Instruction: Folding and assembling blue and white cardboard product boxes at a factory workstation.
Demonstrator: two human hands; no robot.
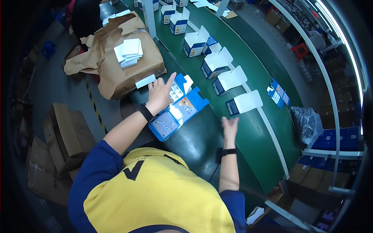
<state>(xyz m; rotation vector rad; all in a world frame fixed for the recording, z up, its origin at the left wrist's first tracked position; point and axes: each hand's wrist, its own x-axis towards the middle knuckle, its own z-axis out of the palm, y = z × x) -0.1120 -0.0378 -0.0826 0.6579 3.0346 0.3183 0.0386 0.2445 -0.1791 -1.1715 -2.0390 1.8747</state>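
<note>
My left hand (158,96) reaches over a flat, unfolded blue printed carton (184,108), one digit stretched out to the upper right. Its other fingertips meet the end of a white card (145,81); I see no grip on it. The carton lies on the dark bench edge, its glossy panels facing up. To the right, my right hand (230,125) hovers with fingers apart, holding nothing visible. Just beyond it stands a blue-and-white box (244,103) with its white lid flap raised.
Several similar boxes (217,62) line the green belt (248,58). White cards (129,50) lie stacked on a brown-paper bundle (134,73) at left. Another flat blue carton (278,93) and a clear plastic bag (307,124) are at right. Open cardboard cartons (72,136) sit lower left.
</note>
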